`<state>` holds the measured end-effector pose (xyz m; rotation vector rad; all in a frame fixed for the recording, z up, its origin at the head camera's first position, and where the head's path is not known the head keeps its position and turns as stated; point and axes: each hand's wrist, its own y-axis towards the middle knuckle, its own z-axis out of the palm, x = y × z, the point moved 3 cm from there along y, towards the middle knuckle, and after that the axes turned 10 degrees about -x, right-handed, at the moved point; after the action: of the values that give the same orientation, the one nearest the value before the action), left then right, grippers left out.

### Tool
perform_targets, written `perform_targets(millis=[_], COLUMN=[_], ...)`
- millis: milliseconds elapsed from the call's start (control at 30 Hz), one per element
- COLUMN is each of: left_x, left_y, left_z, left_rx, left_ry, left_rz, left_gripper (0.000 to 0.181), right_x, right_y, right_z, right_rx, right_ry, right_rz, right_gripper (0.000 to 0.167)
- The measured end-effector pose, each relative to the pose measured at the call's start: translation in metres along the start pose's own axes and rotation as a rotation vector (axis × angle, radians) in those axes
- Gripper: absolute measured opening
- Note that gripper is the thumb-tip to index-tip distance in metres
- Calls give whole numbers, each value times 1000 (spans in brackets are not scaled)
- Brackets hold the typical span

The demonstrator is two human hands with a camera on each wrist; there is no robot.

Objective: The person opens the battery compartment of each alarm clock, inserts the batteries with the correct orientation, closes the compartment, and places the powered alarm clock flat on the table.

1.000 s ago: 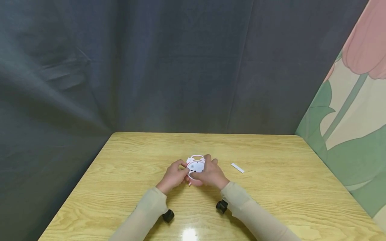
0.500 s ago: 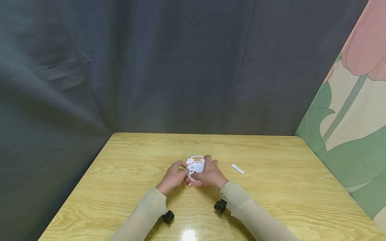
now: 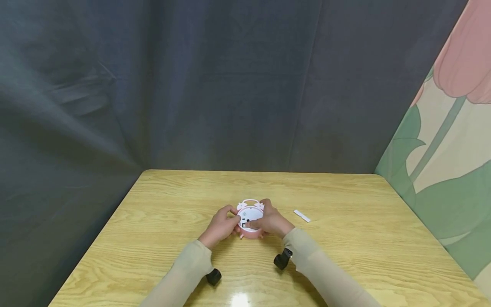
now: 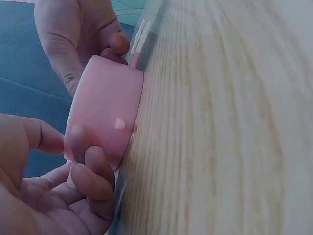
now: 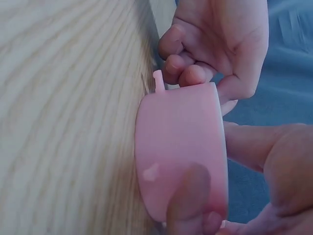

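Looking through the head view, I find a pink-and-white alarm clock (image 3: 249,214) lying on the wooden tabletop (image 3: 165,213), white side up, with its handle (image 3: 251,200) and two bells (image 3: 241,206) pointing away from the person. On its left edge the left hand (image 3: 221,222) has its grip clamped. The right hand (image 3: 271,221) has its grip clamped on the opposite edge, thumb laid across the white side. A small white strip (image 3: 301,215) lies to the right, well apart from the hands. Behind the tabletop I have a dark curtain (image 3: 230,85), and a flower-patterned wall (image 3: 452,170) at the right.

Through the left wrist view, I see the alarm clock resting on the tabletop, a small pink foot (image 4: 120,123) sticking out of its side. Left-hand fingers (image 4: 95,188) curl beside the pink wall.

Through the right wrist view, I see the right thumb (image 5: 244,144) touching the white side and a blurred finger against the pink wall.
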<state>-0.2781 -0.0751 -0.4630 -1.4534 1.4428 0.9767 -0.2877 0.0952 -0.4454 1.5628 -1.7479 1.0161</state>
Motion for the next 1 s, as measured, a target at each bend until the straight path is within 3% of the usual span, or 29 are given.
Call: perform_targets(millis=[467,800,1000], left_x=[-2,-3,-3], left_y=[-2,0,0], left_z=[2,2,1], left_rx=[-13,-28,-25], left_ry=[22,75,63], left_rz=[-4,17,16], left_gripper=[20,16,17], right_x=[-8,-12,-11], right_y=[3,2,1], right_z=[-4,-7,-7], right_rx=[95,131,128], right_ry=[94,54,31], right_rz=[31,36,16], right_gripper=[84,48,40])
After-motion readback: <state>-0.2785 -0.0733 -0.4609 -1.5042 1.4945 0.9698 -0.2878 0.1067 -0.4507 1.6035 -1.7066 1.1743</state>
